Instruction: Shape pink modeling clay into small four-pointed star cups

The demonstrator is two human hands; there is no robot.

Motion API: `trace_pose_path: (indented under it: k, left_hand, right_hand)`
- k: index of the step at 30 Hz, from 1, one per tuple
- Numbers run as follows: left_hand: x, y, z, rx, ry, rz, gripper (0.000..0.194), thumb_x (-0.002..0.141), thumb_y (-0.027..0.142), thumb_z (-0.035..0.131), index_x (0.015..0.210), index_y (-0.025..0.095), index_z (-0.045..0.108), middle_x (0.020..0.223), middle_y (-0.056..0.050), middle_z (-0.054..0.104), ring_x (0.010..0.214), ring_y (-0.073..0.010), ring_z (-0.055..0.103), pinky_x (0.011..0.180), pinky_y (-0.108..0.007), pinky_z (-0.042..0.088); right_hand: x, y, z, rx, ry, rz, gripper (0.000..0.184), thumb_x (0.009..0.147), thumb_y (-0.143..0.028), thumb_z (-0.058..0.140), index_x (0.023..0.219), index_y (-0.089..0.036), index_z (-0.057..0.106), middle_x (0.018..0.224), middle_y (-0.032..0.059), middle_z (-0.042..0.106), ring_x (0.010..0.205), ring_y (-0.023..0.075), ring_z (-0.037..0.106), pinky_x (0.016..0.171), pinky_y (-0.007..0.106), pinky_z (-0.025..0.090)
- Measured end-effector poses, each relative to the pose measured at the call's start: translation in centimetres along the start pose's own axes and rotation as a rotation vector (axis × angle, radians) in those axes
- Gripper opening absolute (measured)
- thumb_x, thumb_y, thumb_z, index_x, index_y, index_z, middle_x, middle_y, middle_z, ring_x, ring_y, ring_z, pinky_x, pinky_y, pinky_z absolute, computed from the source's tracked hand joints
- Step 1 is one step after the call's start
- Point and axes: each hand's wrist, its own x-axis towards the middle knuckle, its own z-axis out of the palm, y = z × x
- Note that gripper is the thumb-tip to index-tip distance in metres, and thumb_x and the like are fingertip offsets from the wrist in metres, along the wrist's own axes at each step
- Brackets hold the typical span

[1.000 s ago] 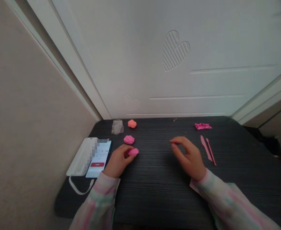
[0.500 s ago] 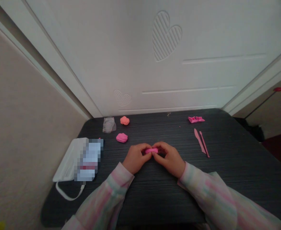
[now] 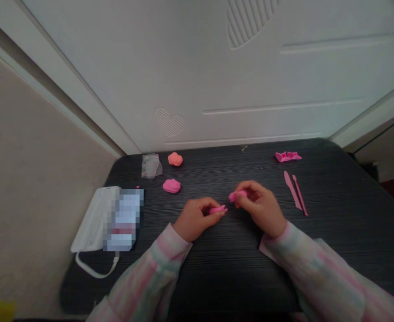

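My left hand [image 3: 199, 218] is closed on a small piece of pink modelling clay [image 3: 218, 209], pinched between thumb and fingers above the dark table. A short gap to the right, my right hand [image 3: 261, 206] pinches another piece of pink clay [image 3: 237, 195], partly hidden by the fingers. Beyond my left hand lies a larger pink clay lump [image 3: 172, 186], with an orange clay lump [image 3: 175, 159] behind it. A pink plastic knife [image 3: 293, 189] and a thin pink stick tool [image 3: 300, 195] rest side by side to the right of my right hand.
On the table's left are a white power bank [image 3: 96, 219] and a blurred-out phone [image 3: 125, 221], with a white cable [image 3: 94, 273]. Clear plastic wrap [image 3: 151, 166] lies at the back left, pink plastic moulds [image 3: 288, 156] at the back right. A white panel [image 3: 183, 67] stands behind.
The pink clay held between both hands is now in two pieces, one in each hand. My right hand has moved away to the right, and the view has tilted down slightly.
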Motion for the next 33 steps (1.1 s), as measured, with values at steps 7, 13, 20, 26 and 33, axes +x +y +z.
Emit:
trace_pose_path:
  k: [7,13,20,26,33]
  left_hand:
    - [0.4,-0.6,-0.2,-0.268,0.014,-0.085,0.015,0.062,0.025,0.063,0.069,0.013,0.056,0.068,0.0,0.06,0.065,-0.0095,0.053,0.065,-0.023,0.041]
    - [0.6,-0.4,-0.6,-0.335,0.067,-0.026,0.023,0.059,0.02,0.065,0.078,0.013,0.056,0.073,0.0,0.057,0.069,-0.01,0.052,0.069,-0.024,0.041]
    - [0.8,-0.9,-0.9,-0.356,0.11,-0.042,0.021,0.061,0.017,0.063,0.08,0.014,0.055,0.074,0.002,0.057,0.069,-0.0082,0.052,0.071,-0.022,0.04]
    - [1.0,-1.1,-1.0,-0.349,0.143,-0.036,0.022,0.059,0.018,0.064,0.079,0.014,0.055,0.073,0.002,0.058,0.069,-0.0085,0.052,0.072,-0.023,0.04]
    - [0.6,-1.3,-1.4,-0.197,0.205,0.008,0.03,0.063,0.022,0.061,0.091,0.014,0.051,0.079,-0.001,0.06,0.072,-0.0107,0.056,0.07,-0.024,0.042]
  right_hand:
    - [1.4,0.8,-2.4,0.087,0.299,-0.132,0.012,0.069,-0.02,0.053,0.081,-0.022,0.052,0.066,-0.004,0.05,0.052,0.0074,0.048,0.051,0.022,0.041]
    - [-1.7,0.8,2.2,0.04,-0.214,-0.033,0.018,0.068,-0.021,0.056,0.085,-0.022,0.059,0.092,0.0025,0.054,0.08,0.0124,0.054,0.071,0.026,0.046]
    - [-1.2,0.8,1.3,0.227,-0.208,0.155,0.019,0.072,-0.031,0.054,0.087,-0.019,0.057,0.076,0.0008,0.062,0.058,0.0081,0.056,0.061,0.026,0.05]
    - [-1.0,1.3,1.3,0.539,-0.203,0.283,0.022,0.066,-0.027,0.062,0.085,-0.017,0.06,0.088,0.004,0.065,0.081,0.0137,0.062,0.083,0.033,0.047]
    - [-1.1,0.8,1.2,0.646,-0.212,0.31,0.024,0.065,-0.019,0.064,0.086,-0.023,0.051,0.085,-0.0005,0.066,0.079,0.0119,0.063,0.073,0.024,0.051]
